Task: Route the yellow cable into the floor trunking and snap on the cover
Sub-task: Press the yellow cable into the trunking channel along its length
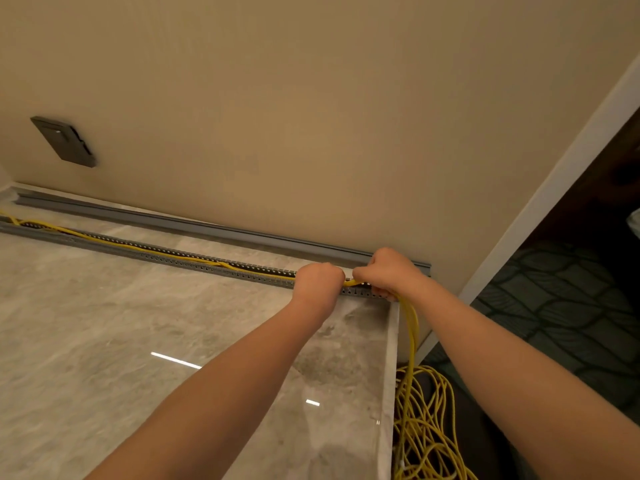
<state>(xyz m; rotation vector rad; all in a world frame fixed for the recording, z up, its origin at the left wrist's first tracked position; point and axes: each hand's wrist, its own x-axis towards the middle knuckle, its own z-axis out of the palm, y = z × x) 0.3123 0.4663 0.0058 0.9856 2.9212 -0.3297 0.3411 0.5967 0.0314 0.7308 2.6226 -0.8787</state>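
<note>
Together, both sets of fingers curled tight around the yellow cable point(351, 282): left hand point(318, 280) at nine o'clock, right hand point(389, 271) at three, forearms outstretched over the floor trunking's point(156, 252) right end; cover point(207, 227) lay against the wall.

**Yellow on grey, beige above**

We see a bright yellow cable point(166, 255) in a grey slotted plastic trunking point(104, 247), its wall punched with a row of small holes. The glossy floor point(104, 323) is mottled grey-beige marble. Plain beige wall point(311, 116); dark grey wall plate point(64, 141); dark carpet point(561, 306) with a leaf-like outline pattern.
</note>
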